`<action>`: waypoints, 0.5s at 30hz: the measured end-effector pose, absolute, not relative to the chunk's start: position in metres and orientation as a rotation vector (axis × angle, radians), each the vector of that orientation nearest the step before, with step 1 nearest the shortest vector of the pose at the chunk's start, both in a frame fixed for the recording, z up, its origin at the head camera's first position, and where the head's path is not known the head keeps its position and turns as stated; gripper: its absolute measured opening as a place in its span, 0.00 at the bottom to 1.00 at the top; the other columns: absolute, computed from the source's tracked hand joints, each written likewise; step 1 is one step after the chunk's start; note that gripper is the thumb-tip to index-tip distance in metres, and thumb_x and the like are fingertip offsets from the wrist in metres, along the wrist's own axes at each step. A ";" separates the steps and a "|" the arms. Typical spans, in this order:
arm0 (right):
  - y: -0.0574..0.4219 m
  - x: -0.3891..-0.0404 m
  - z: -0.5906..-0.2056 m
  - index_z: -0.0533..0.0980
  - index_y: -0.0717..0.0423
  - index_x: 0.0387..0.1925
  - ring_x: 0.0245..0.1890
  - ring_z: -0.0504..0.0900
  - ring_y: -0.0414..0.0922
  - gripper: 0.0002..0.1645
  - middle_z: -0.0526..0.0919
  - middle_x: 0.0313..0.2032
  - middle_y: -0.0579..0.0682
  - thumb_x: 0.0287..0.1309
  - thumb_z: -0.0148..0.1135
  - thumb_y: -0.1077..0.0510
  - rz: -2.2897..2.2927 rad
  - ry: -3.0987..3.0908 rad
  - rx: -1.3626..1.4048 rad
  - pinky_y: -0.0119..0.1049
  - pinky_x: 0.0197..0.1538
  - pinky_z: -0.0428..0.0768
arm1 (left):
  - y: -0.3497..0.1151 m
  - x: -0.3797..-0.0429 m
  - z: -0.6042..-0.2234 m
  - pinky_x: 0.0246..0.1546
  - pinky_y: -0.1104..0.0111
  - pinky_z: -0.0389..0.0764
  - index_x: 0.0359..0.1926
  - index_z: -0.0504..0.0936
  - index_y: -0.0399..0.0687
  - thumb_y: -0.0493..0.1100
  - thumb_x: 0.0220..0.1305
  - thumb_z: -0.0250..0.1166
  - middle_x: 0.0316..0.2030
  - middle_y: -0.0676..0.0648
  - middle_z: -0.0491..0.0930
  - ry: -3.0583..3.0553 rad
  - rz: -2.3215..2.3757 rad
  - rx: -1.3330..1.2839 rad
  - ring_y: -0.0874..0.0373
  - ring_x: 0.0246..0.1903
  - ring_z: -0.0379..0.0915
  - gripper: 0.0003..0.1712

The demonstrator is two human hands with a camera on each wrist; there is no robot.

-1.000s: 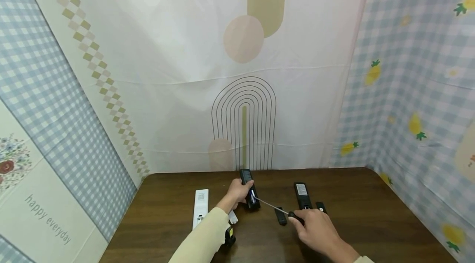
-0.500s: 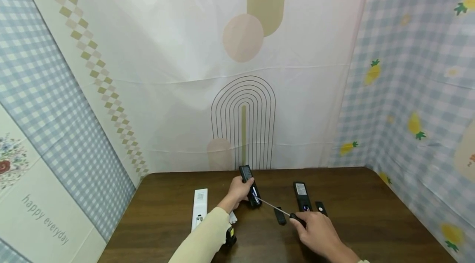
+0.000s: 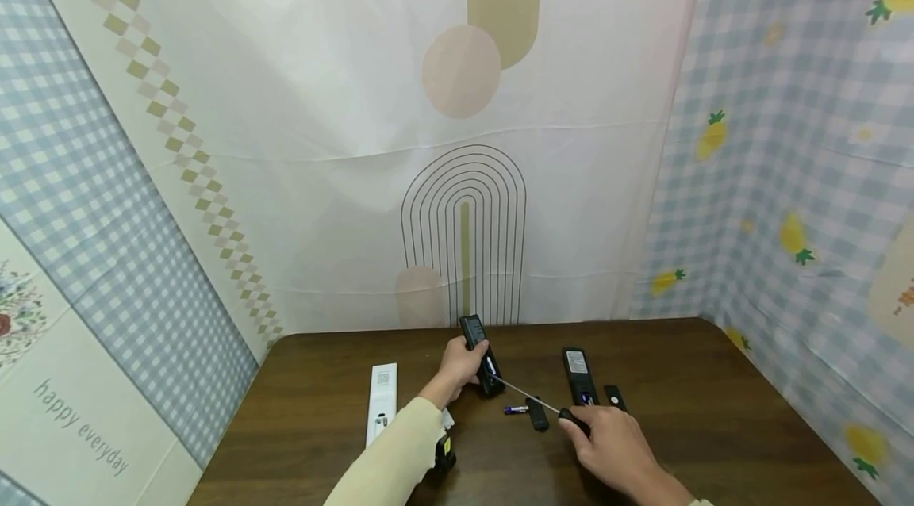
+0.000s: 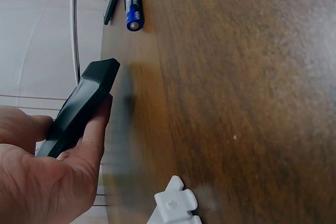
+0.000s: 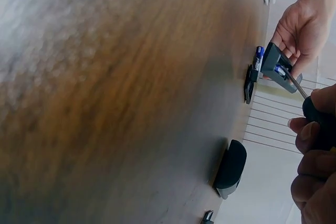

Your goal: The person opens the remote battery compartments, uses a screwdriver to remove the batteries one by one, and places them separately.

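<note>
My left hand grips a black remote control, tilted above the table with its battery compartment uncovered. In my right hand is a screwdriver, held by its dark handle; its thin metal shaft reaches left into the compartment. A blue battery shows inside, beside the shaft, in the right wrist view. Another blue-and-silver battery lies on the table below the remote, at the left side of a small black battery cover. The left wrist view shows the remote's dark edge between thumb and fingers.
A second black remote lies to the right, a battery visible in it, with a small black cover beside it. A white remote lies to the left. Near my left sleeve is a white plastic piece, partly hidden in the head view.
One battery has come out of the held remote and now lies on the table by the black cover. Both hands keep their holds and have barely moved; the head view has shifted slightly.
</note>
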State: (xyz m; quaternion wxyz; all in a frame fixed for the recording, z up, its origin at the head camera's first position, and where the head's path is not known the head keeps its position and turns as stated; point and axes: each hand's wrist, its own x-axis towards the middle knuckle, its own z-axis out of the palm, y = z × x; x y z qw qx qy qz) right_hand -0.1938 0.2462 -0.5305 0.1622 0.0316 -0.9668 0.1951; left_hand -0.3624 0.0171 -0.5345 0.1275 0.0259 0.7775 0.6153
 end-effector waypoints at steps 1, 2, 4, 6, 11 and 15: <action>0.246 -0.194 -0.531 0.90 0.42 0.39 0.32 0.87 0.35 0.05 0.92 0.33 0.38 0.64 0.75 0.48 0.561 -2.761 0.088 0.39 0.37 0.84 | 0.017 -0.362 -0.534 0.35 0.61 0.91 0.64 0.76 0.32 0.49 0.82 0.59 0.50 0.32 0.87 2.260 1.792 0.073 0.48 0.40 0.90 0.25; 0.246 -0.194 -0.530 0.90 0.42 0.39 0.32 0.87 0.35 0.05 0.92 0.33 0.38 0.65 0.75 0.48 0.564 -2.765 0.084 0.39 0.37 0.84 | 0.017 -0.363 -0.534 0.36 0.61 0.91 0.64 0.76 0.32 0.49 0.82 0.59 0.50 0.32 0.86 2.256 1.794 0.071 0.48 0.40 0.90 0.25; 0.246 -0.193 -0.530 0.91 0.42 0.40 0.33 0.88 0.36 0.06 0.92 0.35 0.39 0.65 0.75 0.48 0.574 -2.777 0.075 0.40 0.38 0.85 | 0.016 -0.362 -0.533 0.36 0.61 0.91 0.64 0.75 0.32 0.49 0.82 0.59 0.50 0.32 0.86 2.251 1.799 0.076 0.48 0.41 0.90 0.25; 0.246 -0.193 -0.529 0.91 0.42 0.40 0.32 0.87 0.35 0.07 0.92 0.34 0.38 0.65 0.75 0.47 0.586 -2.787 0.071 0.39 0.37 0.84 | 0.016 -0.362 -0.533 0.37 0.60 0.91 0.64 0.75 0.31 0.49 0.82 0.59 0.50 0.32 0.86 2.242 1.807 0.083 0.47 0.41 0.90 0.25; 0.246 -0.194 -0.528 0.91 0.42 0.42 0.30 0.84 0.32 0.08 0.92 0.35 0.38 0.65 0.74 0.46 0.606 -2.802 0.068 0.37 0.34 0.82 | 0.014 -0.361 -0.533 0.36 0.61 0.91 0.64 0.76 0.32 0.49 0.82 0.59 0.50 0.33 0.86 2.248 1.806 0.079 0.49 0.40 0.90 0.24; 0.246 -0.193 -0.529 0.91 0.43 0.43 0.32 0.86 0.35 0.10 0.93 0.37 0.39 0.65 0.74 0.45 0.586 -2.802 0.068 0.38 0.36 0.84 | 0.014 -0.360 -0.533 0.34 0.62 0.90 0.63 0.77 0.33 0.49 0.82 0.60 0.50 0.34 0.86 2.268 1.786 0.078 0.52 0.39 0.88 0.24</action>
